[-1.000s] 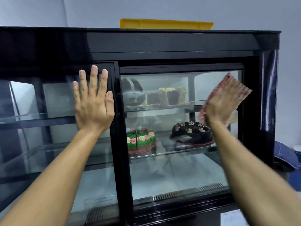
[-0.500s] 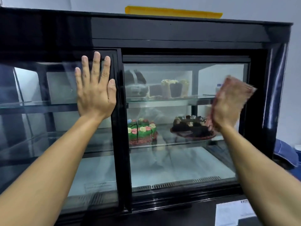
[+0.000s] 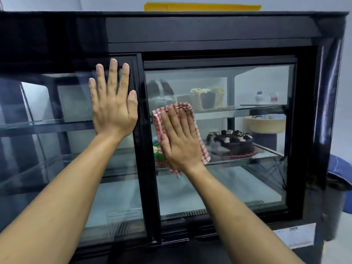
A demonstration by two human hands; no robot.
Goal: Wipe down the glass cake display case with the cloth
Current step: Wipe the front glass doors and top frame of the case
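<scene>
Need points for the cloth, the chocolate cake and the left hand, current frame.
cloth (image 3: 204,149): head view, on the red-checked edge showing right of the right hand.
chocolate cake (image 3: 233,142): head view, on its dark side, middle shelf.
left hand (image 3: 114,111): head view, on the back of the hand, flat on the left door.

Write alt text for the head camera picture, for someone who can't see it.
A right hand presses a red-and-white checked cloth flat against the right glass door of a black cake display case, while the left hand rests flat on the left door. A chocolate cake sits inside.
</scene>
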